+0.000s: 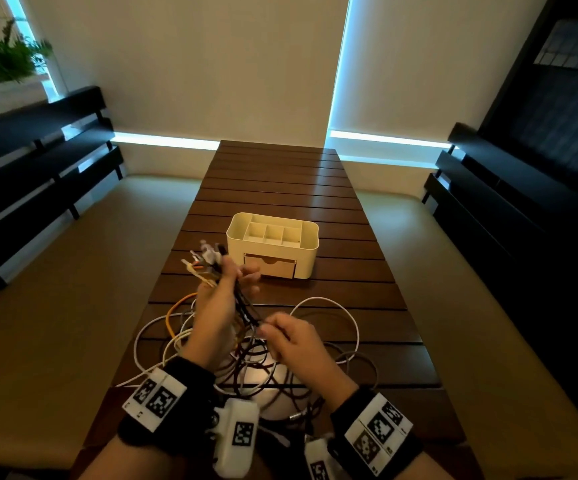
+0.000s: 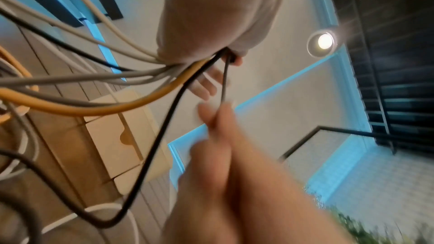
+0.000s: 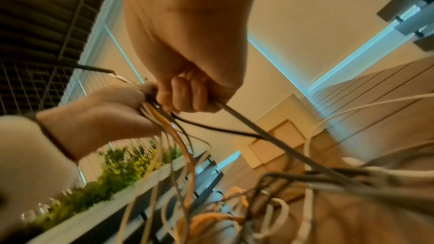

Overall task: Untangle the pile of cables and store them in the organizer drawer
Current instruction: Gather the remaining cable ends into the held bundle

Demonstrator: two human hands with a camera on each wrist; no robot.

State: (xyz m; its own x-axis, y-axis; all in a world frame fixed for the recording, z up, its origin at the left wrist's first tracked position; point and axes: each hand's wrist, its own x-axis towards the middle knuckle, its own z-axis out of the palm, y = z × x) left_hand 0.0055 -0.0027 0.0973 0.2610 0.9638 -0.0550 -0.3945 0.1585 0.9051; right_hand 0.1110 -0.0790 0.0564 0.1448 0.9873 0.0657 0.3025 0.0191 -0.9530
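My left hand [image 1: 237, 278] is raised in front of the cream organizer [image 1: 306, 261] and grips a bundle of cable ends [image 1: 204, 259], white, orange and dark. Below it my right hand [image 1: 268, 329] pinches one thin grey cable [image 2: 225, 81] that runs up into the left fist. The left wrist view shows the left hand [image 2: 218, 16] closed round the bundle, with an orange cable [image 2: 94, 110] and a black cable [image 2: 164, 127] hanging from it. In the right wrist view the right hand [image 3: 187, 96] is curled round the grey cable [image 3: 258, 136]. The remaining cable pile [image 1: 256, 368] lies looped on the table. The organizer's drawer [image 1: 270, 266] is closed.
The slatted wooden table [image 1: 280, 188] runs away from me, with the organizer standing mid-table. Beige bench cushions [image 1: 55, 306] flank it on both sides, backed by dark slatted rails. A white cable loop [image 1: 332, 303] reaches toward the table's right side.
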